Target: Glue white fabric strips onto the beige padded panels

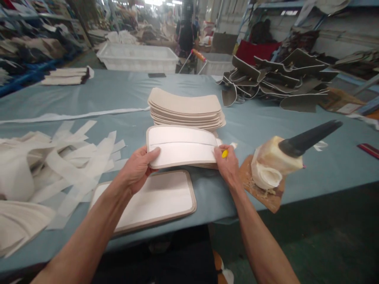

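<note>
My left hand grips the left end of a curved white panel with a beige edge, thumb on top. My right hand is closed at the panel's right end and holds a small yellow object. The panel lies on top of a short stack of similar pieces. Behind it stands a taller stack of beige curved pieces. A flat rectangular white panel with beige border lies just in front of my left hand, near the table's front edge.
A glue pot with a black-handled brush sits on a board to the right. White paper strips litter the left of the blue-grey table. Dark cut pieces pile at the back right. White bins and a person stand beyond.
</note>
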`<state>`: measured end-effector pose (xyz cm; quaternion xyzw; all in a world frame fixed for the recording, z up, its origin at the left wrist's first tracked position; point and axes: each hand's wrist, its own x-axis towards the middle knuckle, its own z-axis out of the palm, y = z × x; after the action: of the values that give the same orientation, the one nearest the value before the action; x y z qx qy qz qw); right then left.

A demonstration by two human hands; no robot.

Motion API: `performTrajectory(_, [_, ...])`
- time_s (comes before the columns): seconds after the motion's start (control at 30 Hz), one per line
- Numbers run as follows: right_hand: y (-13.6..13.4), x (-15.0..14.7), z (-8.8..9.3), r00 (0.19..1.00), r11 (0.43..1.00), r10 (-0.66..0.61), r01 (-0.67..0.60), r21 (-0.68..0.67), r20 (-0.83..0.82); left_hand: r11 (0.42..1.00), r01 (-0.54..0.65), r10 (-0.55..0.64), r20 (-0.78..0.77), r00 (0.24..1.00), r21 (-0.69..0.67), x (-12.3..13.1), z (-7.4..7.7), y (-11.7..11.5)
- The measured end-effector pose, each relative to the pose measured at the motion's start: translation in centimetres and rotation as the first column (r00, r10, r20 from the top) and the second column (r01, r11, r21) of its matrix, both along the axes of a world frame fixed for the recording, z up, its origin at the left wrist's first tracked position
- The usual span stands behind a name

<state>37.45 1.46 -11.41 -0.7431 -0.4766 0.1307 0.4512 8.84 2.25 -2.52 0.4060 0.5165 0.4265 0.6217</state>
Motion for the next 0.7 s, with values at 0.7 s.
performTrajectory(0.7, [-11.5, -12.6, 2.2, 0.969, 0.960, 0.081, -0.013, -0.281, 0.232, 0.976, -0.178, 0.198, -0.840, 0.506, 0.123, -14.9, -4.0, -13.5])
